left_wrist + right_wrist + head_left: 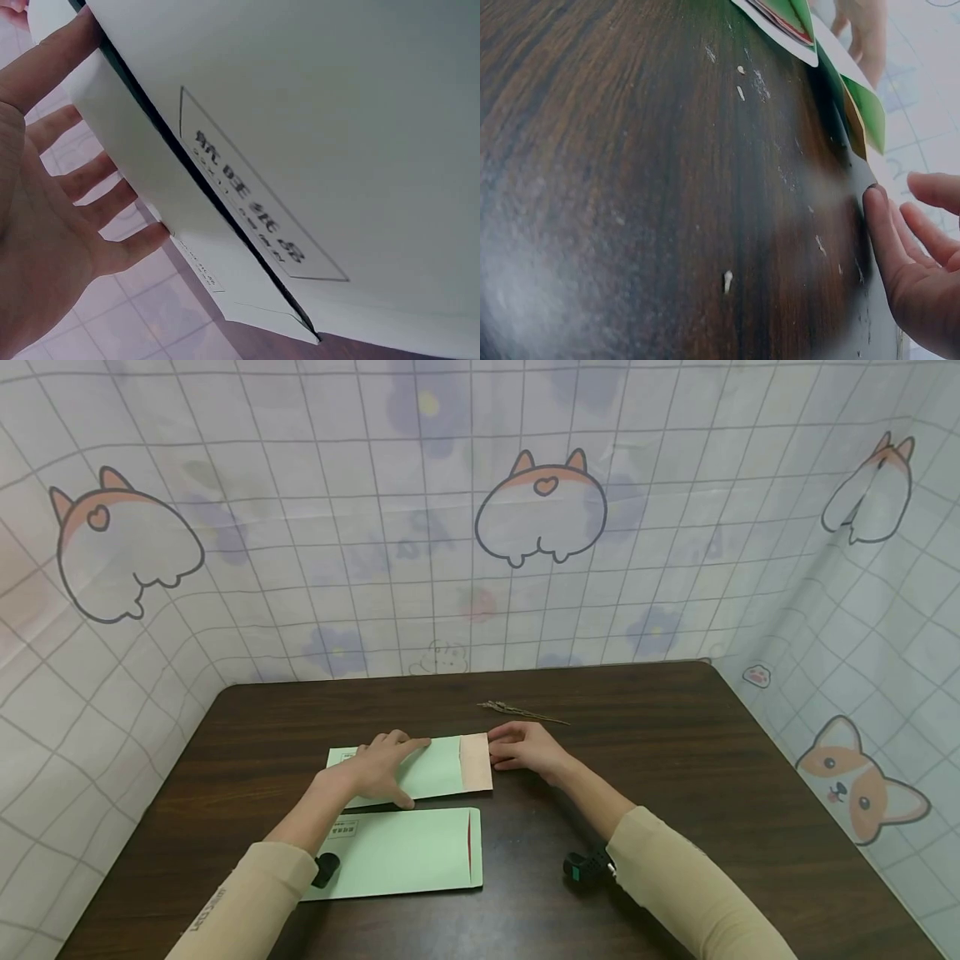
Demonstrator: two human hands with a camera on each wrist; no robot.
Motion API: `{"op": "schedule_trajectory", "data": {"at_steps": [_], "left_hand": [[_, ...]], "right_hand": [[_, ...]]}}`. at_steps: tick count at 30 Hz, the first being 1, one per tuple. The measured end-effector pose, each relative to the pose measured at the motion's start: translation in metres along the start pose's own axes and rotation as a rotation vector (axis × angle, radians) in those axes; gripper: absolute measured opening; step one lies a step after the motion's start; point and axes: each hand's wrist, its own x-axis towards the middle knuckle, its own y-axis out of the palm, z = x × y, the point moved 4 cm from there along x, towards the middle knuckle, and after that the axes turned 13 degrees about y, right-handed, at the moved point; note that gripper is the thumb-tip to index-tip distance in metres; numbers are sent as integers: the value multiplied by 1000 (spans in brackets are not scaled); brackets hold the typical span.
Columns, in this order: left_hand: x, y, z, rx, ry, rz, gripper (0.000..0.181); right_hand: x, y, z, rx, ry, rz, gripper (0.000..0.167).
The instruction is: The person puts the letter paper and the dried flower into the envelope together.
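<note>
A pale green envelope (438, 760) lies on the table with a tan paper (476, 762) sticking out of its right end. My left hand (378, 770) rests across this envelope with the fingers spread; in the left wrist view the fingertips of the left hand (67, 195) touch its edge. By the outer edge of the tan paper is my right hand (528, 748), its fingers loosely bent. The right wrist view has the right hand (922, 262) with one fingertip at the paper's tip and the other fingers apart.
Nearer the body lies a second green envelope (405, 853), with something red showing in its right-hand slit. A dried sprig (521, 712) lies behind my right hand on the dark wooden table (675, 760). A patterned curtain (675, 585) surrounds the table.
</note>
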Motion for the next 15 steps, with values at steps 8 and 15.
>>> {"op": "schedule_trajectory", "data": {"at_steps": [8, 15], "left_hand": [[1, 1, 2, 11, 3, -1, 102], [1, 1, 1, 11, 1, 1, 102]], "right_hand": [[1, 4, 1, 13, 9, 1, 39], [3, 7, 2, 23, 7, 4, 42]]}}
